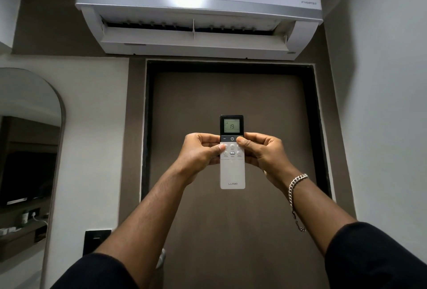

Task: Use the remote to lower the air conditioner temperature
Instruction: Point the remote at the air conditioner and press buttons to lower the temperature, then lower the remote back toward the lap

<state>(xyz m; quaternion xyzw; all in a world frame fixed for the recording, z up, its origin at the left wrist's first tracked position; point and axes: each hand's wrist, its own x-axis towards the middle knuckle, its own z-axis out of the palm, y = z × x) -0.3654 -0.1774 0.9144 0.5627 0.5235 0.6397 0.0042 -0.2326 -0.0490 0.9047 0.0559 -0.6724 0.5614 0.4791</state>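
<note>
The remote [232, 152] stands upright in mid-air in front of the brown door [231, 219], its long axis vertical and its dark screen end pointing up toward the air conditioner [198, 8] mounted on the wall above the door. Its screen reads 19, while the unit's panel seems to show 18, though glare makes that uncertain.

Both hands grip the remote at the button band just below the screen. The left hand [198, 151] closes on the remote's left edge, fingers curled behind and thumb laid on the upper left keys. The right hand [262, 150], with a chain bracelet [297, 183] at its wrist, pinches the right edge, thumb resting beside the power key. The minus key sits on the dark strip at the remote's upper left, just above the left thumb, so I judge that thumb nearer for the next press, a short slide upward.

Left of the door hangs an arched mirror [30, 150]; no containers are clearly visible.
</note>
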